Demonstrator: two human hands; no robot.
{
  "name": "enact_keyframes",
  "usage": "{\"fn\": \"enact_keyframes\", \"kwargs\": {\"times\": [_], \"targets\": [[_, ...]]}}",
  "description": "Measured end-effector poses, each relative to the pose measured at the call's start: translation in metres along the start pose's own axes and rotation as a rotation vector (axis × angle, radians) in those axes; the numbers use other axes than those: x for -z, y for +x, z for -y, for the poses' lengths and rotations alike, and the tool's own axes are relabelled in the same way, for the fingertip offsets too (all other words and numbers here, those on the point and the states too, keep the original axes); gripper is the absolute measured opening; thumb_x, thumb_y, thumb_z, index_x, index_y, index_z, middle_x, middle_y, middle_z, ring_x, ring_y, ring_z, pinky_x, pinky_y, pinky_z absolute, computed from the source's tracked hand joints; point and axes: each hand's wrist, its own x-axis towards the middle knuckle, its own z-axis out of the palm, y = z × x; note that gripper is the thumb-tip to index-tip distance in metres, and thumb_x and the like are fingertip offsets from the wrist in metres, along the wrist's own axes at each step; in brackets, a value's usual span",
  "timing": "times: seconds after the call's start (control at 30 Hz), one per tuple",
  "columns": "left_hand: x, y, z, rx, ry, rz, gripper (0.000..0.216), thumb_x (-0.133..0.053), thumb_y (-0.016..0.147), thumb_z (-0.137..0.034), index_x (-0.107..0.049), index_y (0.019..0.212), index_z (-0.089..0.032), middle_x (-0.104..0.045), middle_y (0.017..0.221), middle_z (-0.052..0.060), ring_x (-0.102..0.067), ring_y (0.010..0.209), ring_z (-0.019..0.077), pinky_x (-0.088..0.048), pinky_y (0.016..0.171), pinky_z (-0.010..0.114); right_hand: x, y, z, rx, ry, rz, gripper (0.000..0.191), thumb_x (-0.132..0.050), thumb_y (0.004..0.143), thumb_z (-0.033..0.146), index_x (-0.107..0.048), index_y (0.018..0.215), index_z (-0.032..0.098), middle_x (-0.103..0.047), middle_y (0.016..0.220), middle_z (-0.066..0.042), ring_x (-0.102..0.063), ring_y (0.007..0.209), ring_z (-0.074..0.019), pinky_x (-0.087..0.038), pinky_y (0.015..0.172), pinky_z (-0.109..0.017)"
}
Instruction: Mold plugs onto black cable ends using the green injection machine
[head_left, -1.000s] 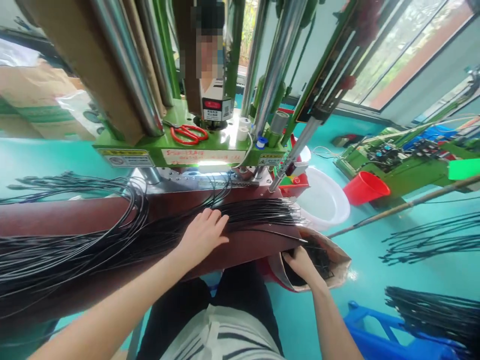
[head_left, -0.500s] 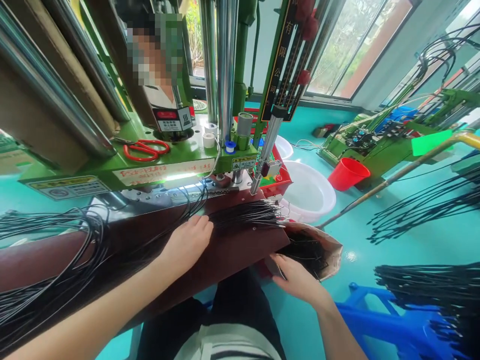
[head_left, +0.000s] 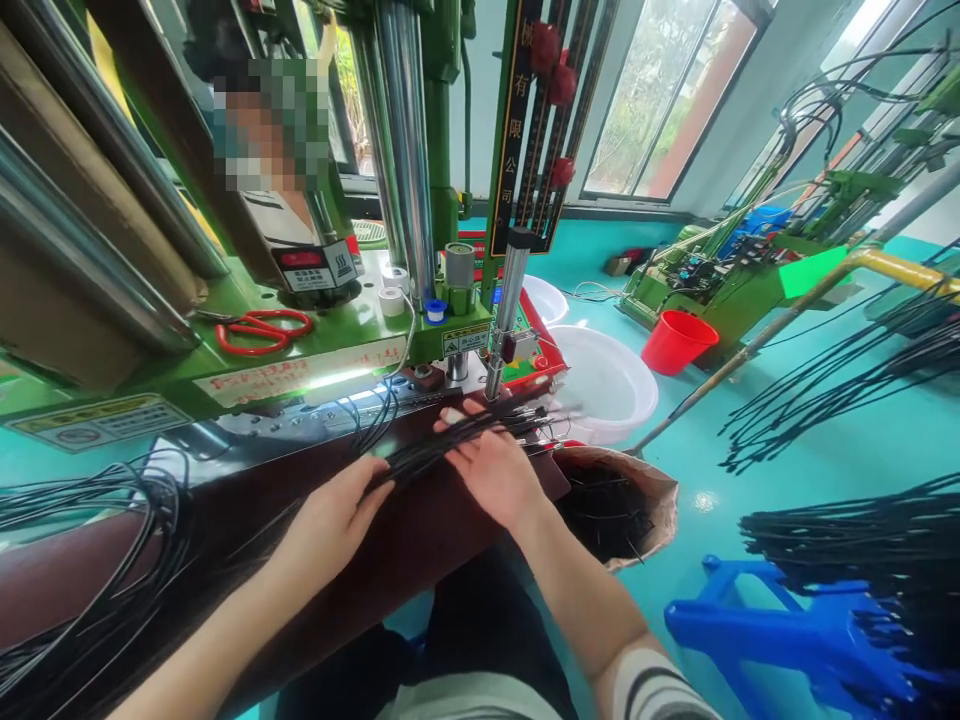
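A bundle of thin black cables [head_left: 420,455] is raised a little over the brown board [head_left: 442,525] in front of me. My left hand [head_left: 337,510] is closed round the bundle, thumb on the near side. Farther right, toward the cable ends, my right hand [head_left: 495,465] grips the same bundle, its fingers passing beneath and showing on the far side. The cable tips [head_left: 551,415] have pale metal ends and are partly blurred. More black cables [head_left: 161,560] loop and trail across the board's left part. A few thin cables [head_left: 371,415] hang at the machine's front edge.
A green press [head_left: 300,355] stands directly ahead, bearing red-handled scissors [head_left: 262,330]. To the right are a bag of black scraps [head_left: 611,505], a white tub [head_left: 607,380], a red bucket [head_left: 679,342] and a blue stool [head_left: 757,625] under hanging cables. A person is behind the press.
My right hand has moved from beside the bag up and left onto the bundle. My left hand has shifted left and lower, and the bundle has risen off the board. The view has turned slightly.
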Motion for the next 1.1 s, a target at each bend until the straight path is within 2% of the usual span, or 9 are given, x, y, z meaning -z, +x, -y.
{"fn": "enact_keyframes", "kwargs": {"times": [0.2, 0.37, 0.5, 0.57, 0.63, 0.7, 0.83, 0.97, 1.1], "targets": [[-0.02, -0.012, -0.003, -0.152, 0.046, -0.008, 0.019, -0.039, 0.085, -0.033, -0.052, 0.09, -0.021, -0.061, 0.089, 0.005, -0.061, 0.081, 0.0177, -0.048, 0.072, 0.027, -0.009, 0.015, 0.029, 0.147, -0.053, -0.072, 0.027, -0.055, 0.08, 0.021, -0.055, 0.107, 0.019, -0.068, 0.078, -0.002, -0.064, 0.08, -0.0166, -0.044, 0.086, -0.038], [-0.01, -0.009, 0.0, -0.109, 0.044, -0.103, 0.021, -0.039, 0.084, -0.038, -0.049, 0.089, -0.021, -0.061, 0.077, 0.003, -0.061, 0.068, 0.0165, -0.047, 0.062, 0.025, 0.009, 0.004, 0.033, 0.137, -0.298, -0.093, 0.024, -0.061, 0.075, 0.033, -0.061, 0.095, 0.019, -0.068, 0.078, -0.001, -0.063, 0.076, -0.0164, -0.049, 0.076, -0.033], [0.009, -0.005, 0.002, 0.051, 0.018, -0.122, 0.025, -0.038, 0.083, -0.044, -0.046, 0.092, -0.021, -0.056, 0.059, -0.003, -0.054, 0.048, 0.014, -0.043, 0.048, 0.023, 0.031, -0.009, 0.035, -0.534, -0.795, 0.238, 0.031, -0.063, 0.07, 0.043, -0.065, 0.069, 0.012, -0.061, 0.053, 0.0, -0.058, 0.047, -0.0114, -0.046, 0.05, -0.023], [0.015, -0.004, 0.001, 0.098, 0.018, -0.143, 0.026, -0.038, 0.083, -0.045, -0.045, 0.09, -0.021, -0.054, 0.056, -0.004, -0.053, 0.046, 0.0139, -0.041, 0.046, 0.022, 0.031, -0.013, 0.035, -0.772, -0.796, 0.481, 0.036, -0.066, 0.067, 0.043, -0.066, 0.083, 0.011, -0.063, 0.057, -0.002, -0.06, 0.049, -0.0123, -0.046, 0.051, -0.023], [0.015, -0.006, 0.0, 0.096, 0.019, -0.159, 0.025, -0.037, 0.083, -0.044, -0.044, 0.09, -0.021, -0.052, 0.055, -0.004, -0.052, 0.046, 0.0139, -0.041, 0.045, 0.022, 0.022, -0.012, 0.033, -0.606, -0.593, 0.511, 0.052, -0.07, 0.063, 0.042, -0.059, 0.106, 0.015, -0.068, 0.08, -0.006, -0.065, 0.07, -0.017, -0.049, 0.064, -0.028], [0.01, -0.008, 0.001, 0.027, 0.025, -0.163, 0.023, -0.037, 0.084, -0.041, -0.044, 0.092, -0.021, -0.053, 0.055, -0.004, -0.053, 0.045, 0.014, -0.041, 0.046, 0.023, 0.007, -0.005, 0.033, -0.262, -0.358, 0.345, 0.059, -0.072, 0.062, 0.041, -0.053, 0.114, 0.02, -0.065, 0.101, -0.008, -0.062, 0.091, -0.021, -0.046, 0.079, -0.035], [-0.007, -0.018, -0.001, -0.201, 0.092, -0.154, 0.016, -0.039, 0.086, -0.033, -0.045, 0.093, -0.021, -0.06, 0.07, 0.001, -0.06, 0.058, 0.0151, -0.044, 0.054, 0.023, -0.015, 0.009, 0.041, 0.092, -0.142, 0.004, 0.031, -0.059, 0.077, 0.036, -0.059, 0.103, 0.019, -0.067, 0.097, -0.006, -0.061, 0.093, -0.0209, -0.038, 0.093, -0.042], [-0.014, -0.037, -0.014, -0.34, 0.151, 0.08, 0.016, -0.037, 0.085, -0.02, -0.049, 0.074, -0.021, -0.057, 0.065, 0.001, -0.055, 0.056, 0.014, -0.041, 0.054, 0.023, -0.015, 0.006, 0.053, -0.003, -0.248, 0.109, 0.025, -0.048, 0.084, 0.031, -0.063, 0.095, 0.014, -0.069, 0.08, -0.006, -0.065, 0.079, -0.0218, -0.039, 0.09, -0.045], [0.0, -0.061, -0.027, -0.279, -0.006, 0.442, 0.013, -0.048, 0.077, -0.022, -0.057, 0.067, -0.023, -0.059, 0.064, 0.002, -0.055, 0.059, 0.0153, -0.041, 0.056, 0.023, -0.009, -0.011, 0.044, -0.221, -0.487, 0.421, 0.03, -0.05, 0.083, 0.036, -0.067, 0.091, 0.013, -0.066, 0.101, -0.01, -0.057, 0.101, -0.0233, -0.034, 0.097, -0.042]]}}
